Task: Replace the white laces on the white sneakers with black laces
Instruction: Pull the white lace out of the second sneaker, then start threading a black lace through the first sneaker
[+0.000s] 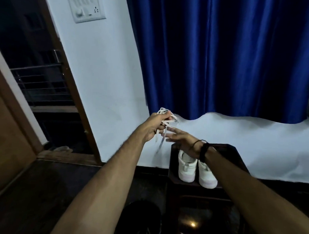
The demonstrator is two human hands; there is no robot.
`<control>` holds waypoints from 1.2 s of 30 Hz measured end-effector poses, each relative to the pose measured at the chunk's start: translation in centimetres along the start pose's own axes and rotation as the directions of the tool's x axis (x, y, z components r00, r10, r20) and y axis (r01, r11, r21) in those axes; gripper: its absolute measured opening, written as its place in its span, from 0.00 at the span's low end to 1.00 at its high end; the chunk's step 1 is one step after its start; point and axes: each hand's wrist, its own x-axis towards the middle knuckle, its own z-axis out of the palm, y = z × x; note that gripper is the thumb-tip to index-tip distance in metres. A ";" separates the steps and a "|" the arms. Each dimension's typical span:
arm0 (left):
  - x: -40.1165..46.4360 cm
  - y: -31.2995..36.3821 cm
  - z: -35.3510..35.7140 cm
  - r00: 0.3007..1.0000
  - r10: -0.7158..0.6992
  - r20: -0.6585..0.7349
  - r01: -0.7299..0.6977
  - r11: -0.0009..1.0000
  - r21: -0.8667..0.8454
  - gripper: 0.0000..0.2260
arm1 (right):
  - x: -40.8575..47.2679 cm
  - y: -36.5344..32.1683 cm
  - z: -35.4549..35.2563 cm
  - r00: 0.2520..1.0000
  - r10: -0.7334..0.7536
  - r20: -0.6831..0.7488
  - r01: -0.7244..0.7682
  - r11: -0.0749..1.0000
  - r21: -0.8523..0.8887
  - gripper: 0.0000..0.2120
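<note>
No brand or writing can be read on anything; the left hand [154, 126] is curled round a bunch of white laces [165, 121], with loose ends hanging below the fist; the right hand [181, 141], fingers straight and spread, reaches toward those ends from 4 o'clock, a dark band [204, 151] on its wrist; the wrist covers part of the sneakers [197, 171], which stand side by side on a dark stand [233, 155] at 5 o'clock of the laces; a blue curtain [222, 56] hangs behind at 12 o'clock, a switch panel [86, 6] at 11, an open door [11, 134] at 9.
</note>
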 end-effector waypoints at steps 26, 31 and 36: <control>-1.7 -30.8 -7.6 0.909 -0.407 -0.089 0.371 0.692 0.619 0.14 | 8.6 21.1 9.8 0.902 0.415 -0.119 -0.336 0.502 -0.797 0.13; -2.3 -36.3 -8.4 0.795 -0.601 -0.085 0.501 0.572 0.649 0.21 | 9.9 27.9 12.1 0.847 0.524 -0.089 -0.355 0.434 -0.828 0.14; -2.9 -40.4 -9.6 0.704 -0.653 -0.279 0.664 0.467 0.584 0.21 | 9.9 31.9 14.1 0.820 0.572 -0.007 -0.285 0.398 -0.872 0.16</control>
